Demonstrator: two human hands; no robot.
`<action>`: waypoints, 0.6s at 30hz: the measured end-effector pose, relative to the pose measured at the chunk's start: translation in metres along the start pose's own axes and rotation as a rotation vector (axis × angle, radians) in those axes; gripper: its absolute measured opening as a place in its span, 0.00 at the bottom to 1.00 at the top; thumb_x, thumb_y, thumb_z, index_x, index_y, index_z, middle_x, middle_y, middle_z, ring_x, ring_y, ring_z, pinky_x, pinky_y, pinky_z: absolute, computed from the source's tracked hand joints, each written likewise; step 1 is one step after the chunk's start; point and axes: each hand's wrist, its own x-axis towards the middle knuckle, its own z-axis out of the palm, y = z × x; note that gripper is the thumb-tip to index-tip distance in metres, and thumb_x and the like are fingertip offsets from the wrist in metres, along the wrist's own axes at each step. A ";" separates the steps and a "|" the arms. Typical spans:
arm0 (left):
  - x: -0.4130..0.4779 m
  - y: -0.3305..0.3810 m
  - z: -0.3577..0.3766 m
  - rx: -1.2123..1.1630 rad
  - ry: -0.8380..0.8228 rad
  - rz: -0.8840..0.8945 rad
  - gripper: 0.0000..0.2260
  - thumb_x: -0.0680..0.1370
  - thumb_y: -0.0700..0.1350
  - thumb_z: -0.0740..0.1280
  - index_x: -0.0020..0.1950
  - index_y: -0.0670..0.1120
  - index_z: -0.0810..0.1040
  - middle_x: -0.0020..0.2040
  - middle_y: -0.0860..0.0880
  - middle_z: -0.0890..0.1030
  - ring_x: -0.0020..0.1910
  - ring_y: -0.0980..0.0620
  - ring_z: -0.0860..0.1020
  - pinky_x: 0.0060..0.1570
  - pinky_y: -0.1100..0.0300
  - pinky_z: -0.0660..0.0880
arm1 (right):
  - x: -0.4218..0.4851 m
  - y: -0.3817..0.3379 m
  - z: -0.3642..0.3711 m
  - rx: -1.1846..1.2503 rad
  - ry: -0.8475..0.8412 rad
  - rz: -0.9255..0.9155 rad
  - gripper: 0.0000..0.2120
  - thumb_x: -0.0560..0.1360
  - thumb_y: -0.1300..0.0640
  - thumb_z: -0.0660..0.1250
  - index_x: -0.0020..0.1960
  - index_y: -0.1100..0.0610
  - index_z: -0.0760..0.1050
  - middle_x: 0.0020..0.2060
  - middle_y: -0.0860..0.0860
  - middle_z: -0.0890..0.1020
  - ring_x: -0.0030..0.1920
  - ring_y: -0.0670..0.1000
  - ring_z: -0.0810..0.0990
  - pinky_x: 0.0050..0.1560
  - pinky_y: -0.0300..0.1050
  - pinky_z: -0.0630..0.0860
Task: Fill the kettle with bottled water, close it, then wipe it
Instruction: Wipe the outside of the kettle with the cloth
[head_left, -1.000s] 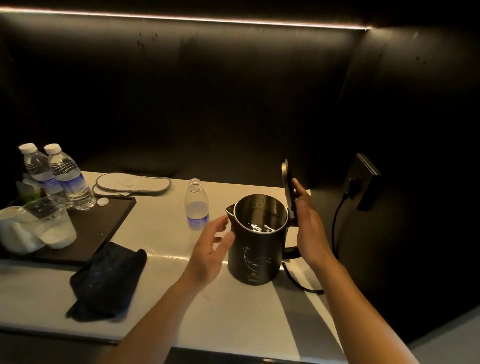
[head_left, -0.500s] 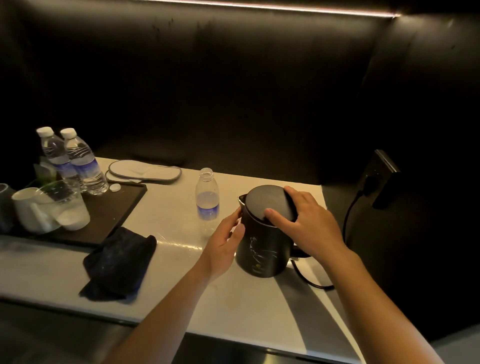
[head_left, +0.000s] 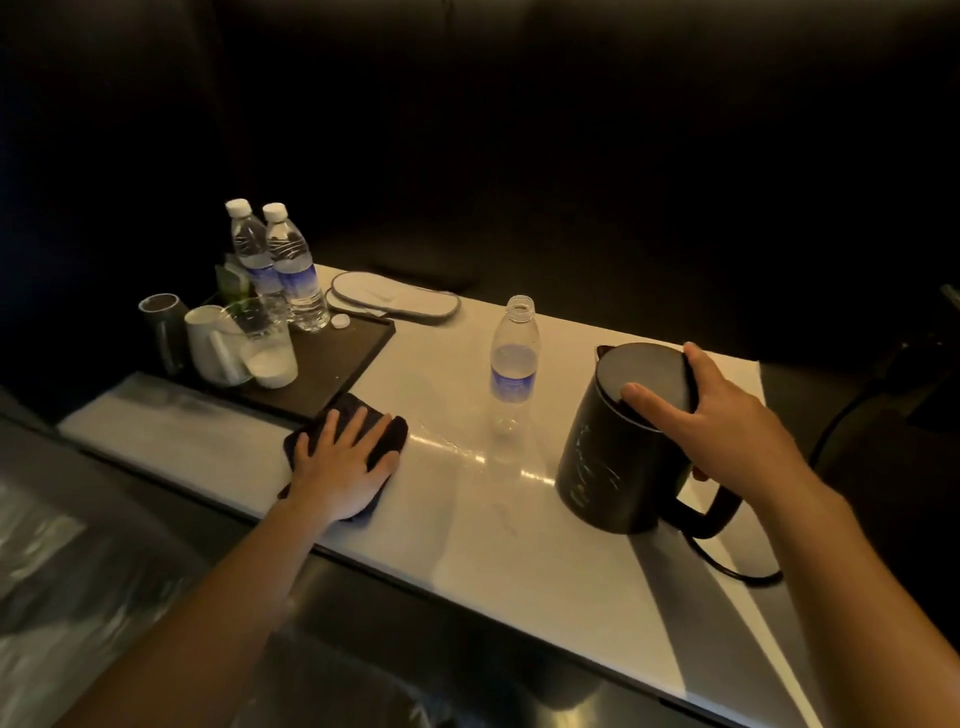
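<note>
Lidded kettle (head_left: 618, 457), uncapped part-full bottle (head_left: 514, 364)

I see two bare forearms coming up from the bottom edge, no sleeves on either as far as the frame shows. Left hand (head_left: 340, 464): no ring, no watch or band at the wrist, nails short and plain. Right hand (head_left: 724, 422): likewise bare, no jewellery that I can make out, nails short. No gloves, no tattoos or marks that I can tell in this dim, warm light. Upper arms and the rest of me out of frame.
</note>
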 end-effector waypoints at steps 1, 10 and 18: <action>-0.002 0.001 0.003 -0.008 -0.018 -0.004 0.30 0.78 0.68 0.44 0.80 0.65 0.47 0.83 0.54 0.48 0.82 0.44 0.44 0.75 0.34 0.45 | -0.001 0.001 0.001 0.001 0.013 0.001 0.53 0.60 0.16 0.51 0.78 0.42 0.48 0.68 0.54 0.74 0.50 0.59 0.81 0.44 0.58 0.83; -0.030 0.027 0.025 -0.284 0.401 0.049 0.15 0.81 0.44 0.63 0.66 0.54 0.79 0.66 0.52 0.80 0.66 0.49 0.76 0.65 0.49 0.73 | -0.006 -0.001 0.007 0.006 0.090 0.016 0.51 0.62 0.17 0.50 0.78 0.43 0.49 0.68 0.53 0.74 0.54 0.60 0.80 0.47 0.57 0.81; -0.088 0.155 -0.016 -1.515 0.281 -0.034 0.14 0.82 0.40 0.63 0.63 0.54 0.80 0.57 0.55 0.84 0.58 0.55 0.82 0.64 0.48 0.77 | -0.010 -0.005 0.009 0.022 0.107 0.041 0.50 0.66 0.20 0.52 0.79 0.46 0.49 0.68 0.54 0.73 0.62 0.60 0.76 0.50 0.55 0.79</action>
